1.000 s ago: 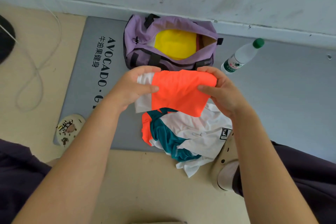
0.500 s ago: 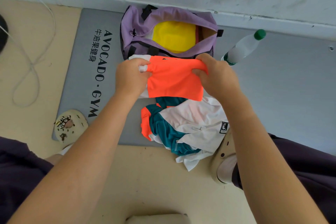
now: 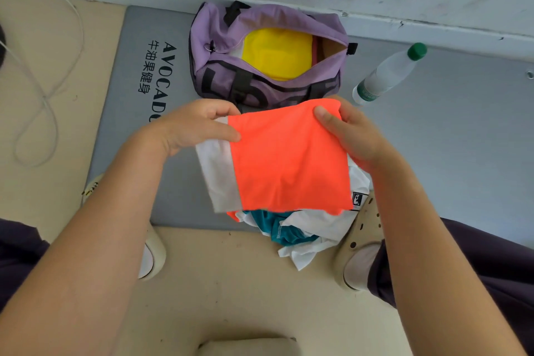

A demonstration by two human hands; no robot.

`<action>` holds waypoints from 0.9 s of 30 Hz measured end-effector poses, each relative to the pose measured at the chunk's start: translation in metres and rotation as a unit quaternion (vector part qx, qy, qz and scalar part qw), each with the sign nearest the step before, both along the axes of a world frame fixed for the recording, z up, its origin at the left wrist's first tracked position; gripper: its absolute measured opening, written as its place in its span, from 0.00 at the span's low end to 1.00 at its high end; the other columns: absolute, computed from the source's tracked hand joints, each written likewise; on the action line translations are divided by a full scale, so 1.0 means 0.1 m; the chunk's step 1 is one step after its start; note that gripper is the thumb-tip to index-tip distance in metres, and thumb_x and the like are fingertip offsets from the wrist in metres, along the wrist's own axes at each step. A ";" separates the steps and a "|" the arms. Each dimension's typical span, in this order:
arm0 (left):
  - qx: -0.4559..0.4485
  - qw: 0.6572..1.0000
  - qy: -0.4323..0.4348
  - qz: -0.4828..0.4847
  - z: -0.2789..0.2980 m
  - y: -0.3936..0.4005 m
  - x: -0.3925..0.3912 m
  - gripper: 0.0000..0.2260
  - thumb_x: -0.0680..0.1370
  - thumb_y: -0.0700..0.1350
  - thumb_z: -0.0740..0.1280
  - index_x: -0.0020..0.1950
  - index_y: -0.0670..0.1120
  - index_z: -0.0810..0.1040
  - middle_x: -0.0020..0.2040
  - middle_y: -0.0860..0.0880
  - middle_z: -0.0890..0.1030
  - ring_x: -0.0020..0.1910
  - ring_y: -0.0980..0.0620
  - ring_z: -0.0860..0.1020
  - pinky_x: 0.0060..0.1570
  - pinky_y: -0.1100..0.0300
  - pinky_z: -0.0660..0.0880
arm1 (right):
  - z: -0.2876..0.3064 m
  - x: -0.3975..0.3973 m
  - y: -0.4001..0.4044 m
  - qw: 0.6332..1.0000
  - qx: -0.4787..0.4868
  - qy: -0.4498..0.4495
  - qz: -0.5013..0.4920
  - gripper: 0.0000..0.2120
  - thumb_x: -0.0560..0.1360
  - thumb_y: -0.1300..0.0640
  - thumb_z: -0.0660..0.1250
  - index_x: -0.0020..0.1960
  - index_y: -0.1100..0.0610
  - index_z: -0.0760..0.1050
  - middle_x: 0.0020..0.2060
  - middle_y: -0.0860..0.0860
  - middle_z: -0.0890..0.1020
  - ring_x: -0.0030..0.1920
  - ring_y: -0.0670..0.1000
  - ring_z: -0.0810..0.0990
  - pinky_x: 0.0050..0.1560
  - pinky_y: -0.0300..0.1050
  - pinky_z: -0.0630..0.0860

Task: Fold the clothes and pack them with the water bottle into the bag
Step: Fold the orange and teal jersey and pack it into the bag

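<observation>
folded orange-and-white garment [image 3: 289, 159] held flat above a crumpled teal-and-white pile [image 3: 291, 228]. open purple bag [image 3: 225, 37] by the wall holds something yellow. clear green-capped water bottle [image 3: 387, 74] lies beside it.

I see bare forearms, no sleeves; dark purple trousers [image 3: 474, 263] on both legs, and cream perforated clogs [image 3: 361, 243], the left one showing a cartoon print
</observation>
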State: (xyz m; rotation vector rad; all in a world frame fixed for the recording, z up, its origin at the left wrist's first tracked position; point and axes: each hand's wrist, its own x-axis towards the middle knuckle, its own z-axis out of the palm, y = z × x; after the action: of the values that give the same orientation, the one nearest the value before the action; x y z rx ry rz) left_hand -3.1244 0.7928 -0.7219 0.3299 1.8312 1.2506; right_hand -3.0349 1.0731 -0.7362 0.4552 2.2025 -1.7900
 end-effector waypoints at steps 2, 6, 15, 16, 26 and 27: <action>0.010 0.998 -0.053 0.017 -0.16 -0.03 -0.03 0.09 0.67 0.45 0.73 0.46 0.50 0.82 0.43 0.53 0.84 0.43 0.56 0.82 0.47 0.63 0.78 | -0.21 0.04 -0.01 0.999 -0.005 -0.043 -0.020 0.12 0.75 0.41 0.66 0.53 0.46 0.79 0.52 0.47 0.84 0.53 0.47 0.83 0.56 0.48 0.78; -0.070 0.990 -0.097 0.069 -0.75 -0.01 0.01 0.11 0.68 0.44 0.77 0.48 0.49 0.80 0.45 0.48 0.83 0.45 0.48 0.80 0.50 0.53 0.74 | -0.74 0.08 -0.06 0.992 0.028 -0.112 -0.050 0.12 0.78 0.44 0.66 0.55 0.50 0.78 0.50 0.47 0.84 0.50 0.46 0.83 0.55 0.48 0.79; -0.173 0.931 -0.085 0.309 -1.85 0.06 0.51 0.25 0.71 0.36 0.75 0.66 0.43 0.73 0.59 0.43 0.81 0.50 0.49 0.79 0.48 0.58 0.74 | -1.49 0.16 -0.15 0.959 0.186 -0.163 -0.140 0.23 0.73 0.57 0.73 0.65 0.57 0.69 0.50 0.54 0.76 0.47 0.52 0.75 0.49 0.45 0.71; -0.205 0.924 -0.051 0.319 -1.87 0.05 0.58 0.25 0.70 0.38 0.75 0.66 0.44 0.73 0.58 0.44 0.80 0.50 0.49 0.79 0.49 0.57 0.74 | -1.50 0.19 -0.15 0.953 0.226 -0.141 -0.145 0.22 0.72 0.56 0.73 0.62 0.57 0.70 0.49 0.52 0.75 0.47 0.51 0.74 0.49 0.46 0.71; -0.194 0.952 0.230 0.057 -1.73 0.48 1.15 0.13 0.68 0.54 0.77 0.49 0.51 0.83 0.51 0.52 0.75 0.54 0.50 0.73 0.54 0.56 0.70 | -1.43 0.66 -0.24 0.923 0.246 -0.295 0.003 0.18 0.71 0.46 0.73 0.39 0.58 0.70 0.33 0.50 0.74 0.36 0.53 0.75 0.33 0.43 0.71; -0.188 0.956 0.223 0.041 -1.71 0.51 1.15 0.16 0.67 0.56 0.77 0.51 0.52 0.83 0.54 0.52 0.75 0.56 0.51 0.72 0.57 0.56 0.68 | -1.39 0.63 -0.22 0.923 0.246 -0.295 0.013 0.17 0.72 0.48 0.72 0.38 0.59 0.70 0.33 0.51 0.73 0.36 0.53 0.73 0.33 0.43 0.69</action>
State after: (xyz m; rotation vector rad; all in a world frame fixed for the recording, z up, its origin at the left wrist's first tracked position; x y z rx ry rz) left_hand -3.0094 0.8442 -0.8934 0.3437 2.4420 0.8966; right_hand -2.9716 1.0508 -0.8755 0.9209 2.1467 -0.8822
